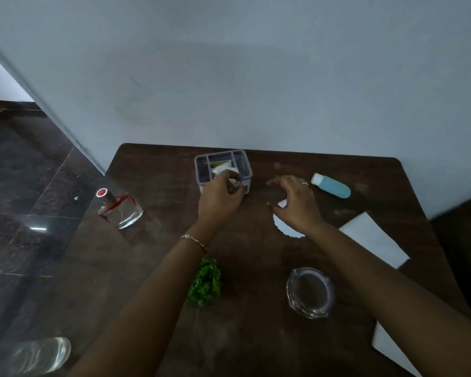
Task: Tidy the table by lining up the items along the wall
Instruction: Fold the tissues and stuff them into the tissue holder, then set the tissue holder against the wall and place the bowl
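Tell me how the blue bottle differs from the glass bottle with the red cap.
The blue bottle lies on its side; the glass bottle stands on its base. The blue bottle is opaque with a white cap; the glass bottle is clear, with a red cap and red streaks. On the table, the blue bottle is at the right, the glass bottle at the left edge. Both rest there, untouched.
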### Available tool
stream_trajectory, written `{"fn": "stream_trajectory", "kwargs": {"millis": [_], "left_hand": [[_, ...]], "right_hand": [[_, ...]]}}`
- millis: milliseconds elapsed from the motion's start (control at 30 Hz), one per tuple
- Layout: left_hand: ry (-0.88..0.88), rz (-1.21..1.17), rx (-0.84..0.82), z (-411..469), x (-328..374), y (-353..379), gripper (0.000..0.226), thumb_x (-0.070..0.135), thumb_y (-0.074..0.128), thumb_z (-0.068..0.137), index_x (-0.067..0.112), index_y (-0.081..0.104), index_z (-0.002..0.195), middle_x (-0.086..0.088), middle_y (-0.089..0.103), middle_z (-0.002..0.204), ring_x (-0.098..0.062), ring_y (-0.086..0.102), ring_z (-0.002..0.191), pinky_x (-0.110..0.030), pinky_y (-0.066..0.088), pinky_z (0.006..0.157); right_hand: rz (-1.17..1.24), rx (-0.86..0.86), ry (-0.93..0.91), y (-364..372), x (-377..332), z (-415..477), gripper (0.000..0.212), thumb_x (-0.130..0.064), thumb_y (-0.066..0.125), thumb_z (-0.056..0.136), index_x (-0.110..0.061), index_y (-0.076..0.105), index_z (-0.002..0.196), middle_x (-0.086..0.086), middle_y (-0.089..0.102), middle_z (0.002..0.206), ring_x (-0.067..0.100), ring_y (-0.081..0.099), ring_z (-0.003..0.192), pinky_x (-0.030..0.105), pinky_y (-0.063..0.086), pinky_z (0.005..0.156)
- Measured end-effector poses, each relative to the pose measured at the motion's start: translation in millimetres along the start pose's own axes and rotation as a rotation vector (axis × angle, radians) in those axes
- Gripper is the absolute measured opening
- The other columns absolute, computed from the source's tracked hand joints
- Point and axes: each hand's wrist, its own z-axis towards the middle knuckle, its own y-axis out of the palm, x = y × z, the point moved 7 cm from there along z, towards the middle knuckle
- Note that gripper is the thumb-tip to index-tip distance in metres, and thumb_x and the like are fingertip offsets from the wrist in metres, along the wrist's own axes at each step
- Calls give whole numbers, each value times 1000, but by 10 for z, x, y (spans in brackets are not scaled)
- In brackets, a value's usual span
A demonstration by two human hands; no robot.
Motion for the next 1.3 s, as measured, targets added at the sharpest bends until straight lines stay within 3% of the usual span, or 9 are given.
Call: {"fn": "stream_trajectory", "kwargs": {"millis": [167, 267, 500, 633, 733, 833, 933, 1100, 1300], "left_hand": [[59, -65, -165, -499, 362, 586, 7, 20, 66, 80, 21, 68, 87, 3, 64, 69, -5, 53, 60, -29, 47, 64], [50, -78, -250, -791, 451, 937, 7, 20, 67, 79, 25, 69, 83, 5, 58, 60, -2, 52, 55, -19, 41, 58], [66, -94, -452, -1366, 701, 1573, 11, 17, 69, 82, 13, 66, 91, 6, 68, 86, -8, 63, 78, -14, 45, 72], [109, -114, -475, -1614, 912, 1796, 10, 12, 67, 83, 19, 61, 85, 13, 61, 81, -4, 58, 77, 0, 40, 66], [82, -115, -514, -1726, 984, 1981, 20, 14, 67, 83, 8, 62, 102, -2, 68, 94, -14, 64, 86, -20, 51, 76], [14, -90, -568, -1761, 1006, 2141, 40, 18, 66, 85, 6, 55, 121, -5, 65, 111, -21, 64, 98, -38, 55, 85], [24, -22, -618, -1750, 1022, 2301, 52, 22, 68, 83, 8, 49, 129, -7, 59, 126, -24, 57, 117, -41, 50, 96], [-91, -44, -602, -1665, 1007, 2458, 63, 22, 67, 84, 6, 39, 138, -13, 53, 135, -26, 54, 120, -36, 47, 98], [-188, -182, -484, -1557, 914, 2443, 64, 22, 67, 85, 7, 32, 136, -7, 54, 131, -17, 57, 107, -32, 48, 92]], "right_hand": [[28, 45, 114, -359, 433, -630, 41, -27, 77, 75, -24, 61, 112, 2, 62, 122, 22, 54, 115, 42, 45, 102], [49, 57, 171, -568, 755, -1035, 37, -21, 77, 75, -22, 63, 110, 2, 65, 118, 22, 56, 114, 41, 44, 100], [31, 15, 350, -887, 1635, -1860, 26, -21, 69, 82, -29, 66, 106, -5, 65, 118, 19, 56, 114, 40, 40, 103], [50, -9, 420, -937, 1930, -2149, 30, -18, 69, 81, -23, 66, 110, 4, 63, 120, 25, 56, 116, 44, 45, 101], [44, -35, 448, -933, 2048, -2245, 33, -18, 69, 83, -17, 65, 115, 8, 60, 123, 26, 56, 116, 44, 46, 100], [-8, -53, 420, -900, 2124, -2210, 40, -22, 69, 83, -19, 60, 121, 6, 54, 132, 26, 50, 123, 42, 44, 103], [-123, -75, 310, -833, 2064, -2113, 52, -31, 72, 80, -18, 56, 128, 4, 47, 143, 24, 42, 132, 39, 37, 109], [-270, -178, 57, -627, 1898, -1945, 64, -47, 64, 80, -12, 52, 133, 9, 50, 143, 25, 46, 131, 38, 39, 108], [-376, -140, -102, -550, 1804, -1834, 37, -34, 58, 86, -8, 62, 112, 12, 67, 111, 28, 64, 96, 39, 58, 76]]}}
